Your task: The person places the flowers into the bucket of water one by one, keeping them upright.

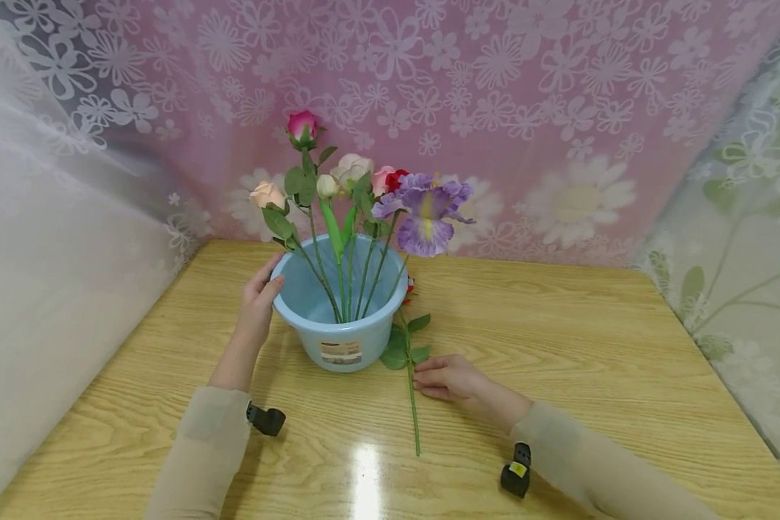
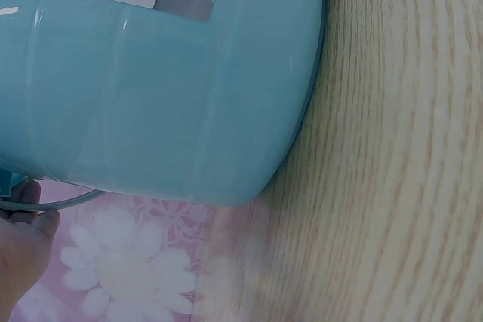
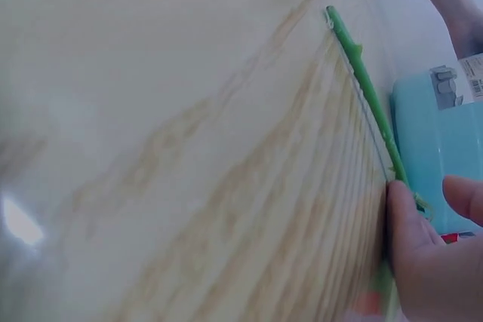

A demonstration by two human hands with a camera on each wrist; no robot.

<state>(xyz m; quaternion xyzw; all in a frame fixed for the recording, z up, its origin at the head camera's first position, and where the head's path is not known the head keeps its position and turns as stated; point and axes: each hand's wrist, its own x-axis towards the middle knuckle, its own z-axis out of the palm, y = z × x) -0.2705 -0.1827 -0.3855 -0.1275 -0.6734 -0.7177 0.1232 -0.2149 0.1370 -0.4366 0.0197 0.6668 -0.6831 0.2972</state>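
A light blue plastic bucket [image 1: 338, 345] stands on the table with several artificial flowers in it. My left hand [image 1: 260, 297] grips its rim on the left side, thumb near the inside; the left wrist view has this hand [image 2: 24, 250] at the edge. A rose stem [image 1: 412, 404] with green leaves lies to the right of the bucket, its red bloom mostly hidden behind it. At that stem is my right hand [image 1: 451, 377], fingertips right beside it. The right wrist view shows the thumb [image 3: 462, 195] apart from the extended fingers, close to the green stem [image 3: 366, 84].
In the bucket stand a purple iris [image 1: 425, 209], a pink rose [image 1: 302, 126], a peach rose [image 1: 268, 193], white blooms and others. The wooden table [image 1: 559, 347] ends at a pink floral curtain [image 1: 494, 108] behind, with pale curtains at both sides.
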